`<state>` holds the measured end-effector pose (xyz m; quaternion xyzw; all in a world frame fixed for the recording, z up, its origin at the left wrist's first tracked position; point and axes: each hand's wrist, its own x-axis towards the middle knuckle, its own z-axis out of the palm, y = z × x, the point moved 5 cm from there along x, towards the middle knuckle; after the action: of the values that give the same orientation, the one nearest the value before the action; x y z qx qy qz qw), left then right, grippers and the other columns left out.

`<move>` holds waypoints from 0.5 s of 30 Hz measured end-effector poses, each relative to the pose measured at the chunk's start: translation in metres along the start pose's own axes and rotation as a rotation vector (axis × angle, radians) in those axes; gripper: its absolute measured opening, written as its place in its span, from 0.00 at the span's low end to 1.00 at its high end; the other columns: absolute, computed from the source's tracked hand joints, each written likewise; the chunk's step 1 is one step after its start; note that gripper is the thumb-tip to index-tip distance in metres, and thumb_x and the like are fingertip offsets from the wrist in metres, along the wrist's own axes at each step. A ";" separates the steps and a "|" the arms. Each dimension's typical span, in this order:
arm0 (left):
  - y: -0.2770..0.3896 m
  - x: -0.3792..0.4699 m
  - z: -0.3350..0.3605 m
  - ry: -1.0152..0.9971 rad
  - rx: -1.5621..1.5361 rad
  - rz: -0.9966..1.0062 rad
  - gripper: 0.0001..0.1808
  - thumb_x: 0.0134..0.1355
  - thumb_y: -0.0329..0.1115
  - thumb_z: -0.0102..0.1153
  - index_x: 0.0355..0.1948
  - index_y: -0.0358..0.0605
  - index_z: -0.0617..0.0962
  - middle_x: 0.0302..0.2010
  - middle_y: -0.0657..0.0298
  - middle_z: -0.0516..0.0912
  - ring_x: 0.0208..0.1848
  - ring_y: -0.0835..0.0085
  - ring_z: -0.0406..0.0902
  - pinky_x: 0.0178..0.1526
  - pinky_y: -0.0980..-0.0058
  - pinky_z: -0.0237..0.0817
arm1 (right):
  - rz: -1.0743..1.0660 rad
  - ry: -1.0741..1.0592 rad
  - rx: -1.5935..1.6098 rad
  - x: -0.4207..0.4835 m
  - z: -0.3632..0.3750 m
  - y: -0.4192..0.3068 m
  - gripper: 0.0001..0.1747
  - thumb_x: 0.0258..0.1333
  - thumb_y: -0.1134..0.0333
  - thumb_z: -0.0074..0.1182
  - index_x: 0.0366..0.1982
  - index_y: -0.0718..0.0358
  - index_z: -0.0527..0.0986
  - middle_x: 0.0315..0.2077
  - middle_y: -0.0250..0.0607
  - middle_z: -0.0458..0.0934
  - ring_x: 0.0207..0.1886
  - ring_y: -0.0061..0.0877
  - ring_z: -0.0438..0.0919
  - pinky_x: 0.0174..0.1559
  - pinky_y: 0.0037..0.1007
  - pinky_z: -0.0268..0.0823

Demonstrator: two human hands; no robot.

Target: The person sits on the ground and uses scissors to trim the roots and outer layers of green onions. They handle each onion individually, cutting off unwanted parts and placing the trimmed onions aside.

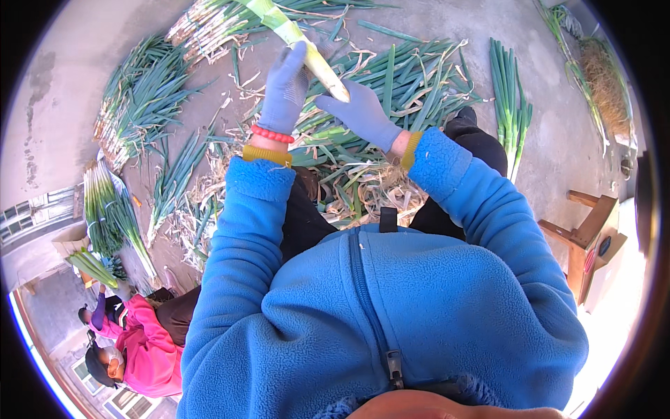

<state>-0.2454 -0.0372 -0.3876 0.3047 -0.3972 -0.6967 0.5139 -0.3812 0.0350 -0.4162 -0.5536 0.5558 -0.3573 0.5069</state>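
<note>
A thick green onion stalk (314, 60), pale at its lower end and green higher up, runs diagonally between my gloved hands. My left hand (288, 84), in a grey-blue glove with a red beaded bracelet at the wrist, is closed around its middle. At the pale lower end is my right hand (358, 110), its thumb and fingers on the stalk's tip. Beneath both hands lies a heap of green onions (413, 78) on the concrete floor. Dry peeled husks and leaves (366, 194) are piled between my legs.
Bundles of green onions lie at the left (146, 99) and top (214, 26). Another bunch (510, 99) is on the right, near a wooden stool (591, 225). A co-worker in pink (152, 351) sits at lower left, holding green onions; another person is beyond.
</note>
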 end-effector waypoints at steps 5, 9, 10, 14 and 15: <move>0.024 0.020 0.005 -0.037 -0.476 -0.098 0.26 0.68 0.50 0.60 0.54 0.37 0.74 0.44 0.54 0.81 0.48 0.59 0.79 0.61 0.53 0.68 | 0.166 -0.270 0.291 -0.005 0.016 0.016 0.27 0.58 0.50 0.66 0.42 0.68 0.76 0.24 0.32 0.78 0.21 0.16 0.78 0.22 0.21 0.70; 0.023 0.022 -0.012 -0.022 -0.521 -0.100 0.23 0.67 0.50 0.60 0.52 0.41 0.77 0.41 0.60 0.81 0.46 0.65 0.81 0.56 0.60 0.75 | 0.231 -0.472 0.216 -0.003 0.021 0.026 0.28 0.59 0.48 0.65 0.43 0.68 0.76 0.24 0.33 0.79 0.24 0.17 0.80 0.28 0.23 0.73; 0.019 0.023 -0.018 0.015 -0.493 -0.069 0.22 0.68 0.49 0.60 0.51 0.41 0.78 0.40 0.61 0.81 0.46 0.66 0.81 0.53 0.63 0.75 | 0.239 -0.469 0.209 -0.002 0.020 0.024 0.29 0.59 0.47 0.65 0.43 0.68 0.77 0.25 0.34 0.80 0.25 0.17 0.80 0.29 0.23 0.74; -0.008 0.030 -0.051 0.142 -0.374 -0.076 0.17 0.66 0.40 0.64 0.46 0.38 0.76 0.30 0.59 0.78 0.34 0.62 0.76 0.62 0.46 0.69 | -0.006 -0.112 -0.116 0.016 -0.004 0.025 0.30 0.57 0.44 0.64 0.46 0.65 0.81 0.39 0.41 0.86 0.39 0.25 0.85 0.45 0.29 0.76; -0.014 0.026 -0.048 0.204 -0.335 -0.071 0.15 0.66 0.38 0.65 0.45 0.39 0.76 0.27 0.61 0.76 0.31 0.63 0.74 0.60 0.46 0.71 | -0.059 -0.002 -0.208 0.015 -0.013 0.016 0.29 0.57 0.44 0.64 0.46 0.63 0.82 0.41 0.42 0.86 0.42 0.27 0.86 0.47 0.30 0.76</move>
<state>-0.2193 -0.0718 -0.4242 0.2980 -0.2106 -0.7361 0.5701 -0.3956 0.0205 -0.4311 -0.6196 0.5729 -0.3117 0.4367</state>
